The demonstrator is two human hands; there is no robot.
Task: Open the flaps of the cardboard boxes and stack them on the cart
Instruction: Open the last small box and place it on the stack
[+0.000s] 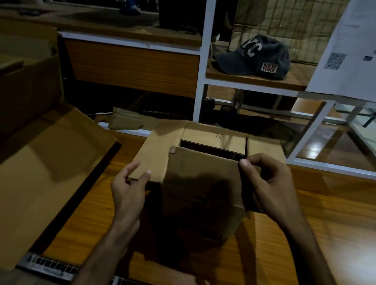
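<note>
While you stand at the wooden counter (310, 241), one small cardboard box (202, 199) sits upright between your hands, top partly open, dark interior showing.

Left hand (129, 189): thumb on top and fingers beneath, pinching the near corner of the box's left flap (156, 155), which is folded outward and roughly level.

Right hand (267, 186): fingers curled, thumb and forefinger pinching at the box's upper right corner, where the right flap (265, 147) begins; that flap extends out behind your knuckles.

Far flap (215, 134): beyond both hands, tilted back, handwritten mark on it.

Left of your left hand: larger cardboard box (25, 172), wide flap laid open.

Beyond your right hand, on a shelf (257, 80): dark cap (255, 54) lettered "NEW YORK"; printed sheet (366, 47) hanging beside it.
</note>
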